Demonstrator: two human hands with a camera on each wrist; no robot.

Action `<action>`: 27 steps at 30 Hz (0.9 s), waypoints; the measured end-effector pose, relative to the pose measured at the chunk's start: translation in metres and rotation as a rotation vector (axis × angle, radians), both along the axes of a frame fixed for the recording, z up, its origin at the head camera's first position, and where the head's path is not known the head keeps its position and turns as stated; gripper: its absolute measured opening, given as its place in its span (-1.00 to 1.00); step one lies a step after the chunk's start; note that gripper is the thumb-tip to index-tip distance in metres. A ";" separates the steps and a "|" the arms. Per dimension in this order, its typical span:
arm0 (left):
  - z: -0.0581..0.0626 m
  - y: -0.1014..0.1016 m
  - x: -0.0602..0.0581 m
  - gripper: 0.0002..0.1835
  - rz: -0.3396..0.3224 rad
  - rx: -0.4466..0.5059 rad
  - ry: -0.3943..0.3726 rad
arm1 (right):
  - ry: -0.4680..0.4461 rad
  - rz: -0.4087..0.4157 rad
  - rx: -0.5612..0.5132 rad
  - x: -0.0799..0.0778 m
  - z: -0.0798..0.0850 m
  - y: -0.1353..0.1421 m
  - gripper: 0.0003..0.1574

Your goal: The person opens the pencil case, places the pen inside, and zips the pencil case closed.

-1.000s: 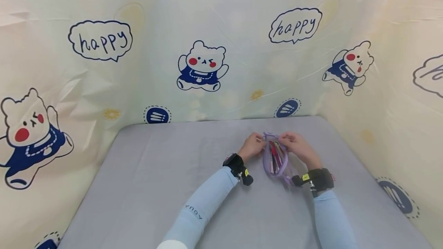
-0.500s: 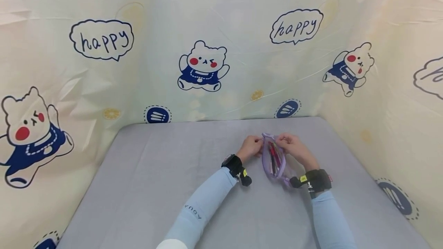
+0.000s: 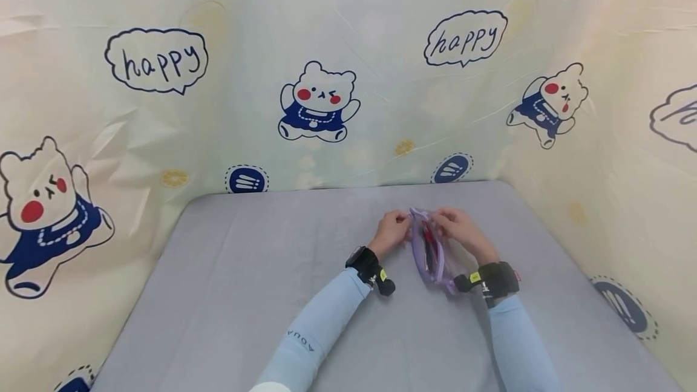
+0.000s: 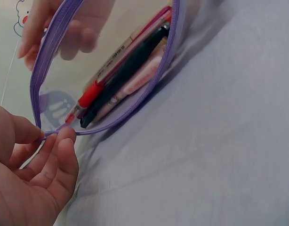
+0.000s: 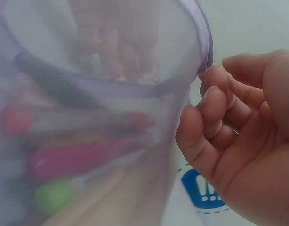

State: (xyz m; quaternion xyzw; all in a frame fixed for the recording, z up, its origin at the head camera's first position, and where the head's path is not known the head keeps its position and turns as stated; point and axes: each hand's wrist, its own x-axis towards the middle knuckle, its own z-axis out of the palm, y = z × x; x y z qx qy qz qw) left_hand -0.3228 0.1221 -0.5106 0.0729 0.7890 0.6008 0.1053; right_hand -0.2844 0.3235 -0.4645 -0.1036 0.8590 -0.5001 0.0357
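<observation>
A see-through pencil case [image 3: 430, 265] with purple zip edging stands on the table, its zip side gaping upward. Through the opening several pens show, among them a red-capped pen [image 4: 90, 94] and a dark green pen [image 4: 130, 70]. My left hand [image 3: 392, 230] pinches the far end of the purple edging between thumb and fingers. Opposite it, my right hand [image 3: 460, 228] has its thumb and index finger together on the purple rim [image 5: 208, 42]; the zip pull itself cannot be made out. Through the clear side in the right wrist view, a pink pen [image 5: 83, 155] looks blurred.
A grey cloth covers the table [image 3: 261, 295]. Behind it and at both sides hangs a pale curtain [image 3: 376, 29] printed with bears and lettering. Each wrist wears a black camera strap [image 3: 498, 280].
Both hands and the pencil case have shifted slightly left. The opening looks narrower, and fewer of the pens show through it from above.
</observation>
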 end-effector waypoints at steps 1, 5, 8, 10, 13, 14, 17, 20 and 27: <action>0.000 0.000 0.000 -0.80 0.005 0.012 0.003 | 0.008 0.006 0.001 -0.001 0.002 -0.001 -0.61; 0.002 -0.001 0.000 -0.80 0.015 0.038 0.013 | -0.019 0.040 0.031 -0.006 0.011 -0.011 -0.61; 0.002 -0.001 -0.001 -0.82 0.003 0.036 0.000 | -0.059 0.074 0.087 -0.009 0.016 -0.016 -0.62; 0.001 -0.001 -0.001 -0.83 -0.010 0.030 -0.006 | -0.063 0.096 0.115 -0.015 0.017 -0.016 -0.65; 0.002 -0.003 -0.003 -0.84 -0.024 0.026 -0.002 | -0.032 0.085 0.163 -0.033 0.019 -0.012 -0.68; 0.003 -0.005 -0.003 -0.84 -0.025 0.020 0.003 | -0.014 0.070 0.198 -0.040 0.022 -0.011 -0.68; 0.005 -0.008 -0.005 -0.85 -0.022 0.012 0.012 | 0.040 0.025 0.358 -0.058 0.029 -0.012 -0.72; 0.008 -0.010 -0.004 -0.84 -0.028 0.001 0.023 | 0.039 0.067 0.517 -0.071 0.033 -0.014 -0.70; 0.010 -0.009 -0.001 -0.81 -0.071 -0.027 0.023 | -0.131 0.189 0.632 -0.088 0.028 -0.020 -0.63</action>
